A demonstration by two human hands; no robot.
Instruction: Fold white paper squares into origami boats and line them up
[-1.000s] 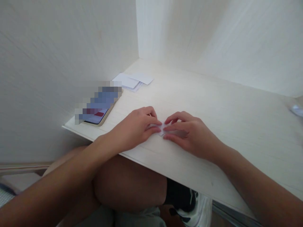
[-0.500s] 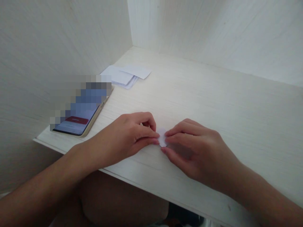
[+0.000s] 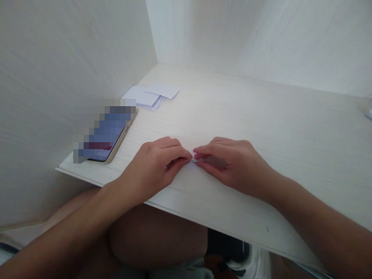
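- Facing you are pale wood-grain walls (image 3: 58, 58): one panel stands close on your left and another runs across the back, and they meet in a corner at upper centre.
- Your counter (image 3: 276, 124) fills the nook between them. It has a whitish wood-grain top, and its near edge slants from the left down toward the lower right.
- Your bare legs (image 3: 157, 236) show below that near edge, with a dark-and-white shoe (image 3: 252, 263) lower down toward the right.
- Your left hand (image 3: 154, 164) and right hand (image 3: 229, 162) rest on the counter near its front edge, fingertips meeting in the middle. Your forearms cross the edge from either side.
- A phone (image 3: 112, 133) lies flat at the counter's left end, just beside the left wall. Its screen faces up and is blurred out, and it is apart from your left hand.
- A loose stack of white paper slips (image 3: 148, 95) lies beyond the phone, well apart from your hands.
- A small pale object (image 3: 369, 113) is cut off at the right border, and you cannot tell what it is.
- The small white paper (image 3: 192, 160) sits at the counter top between your fingertips. Both hands are pinched on it, one from each side, and they hide nearly all of it, so only a sliver shows.
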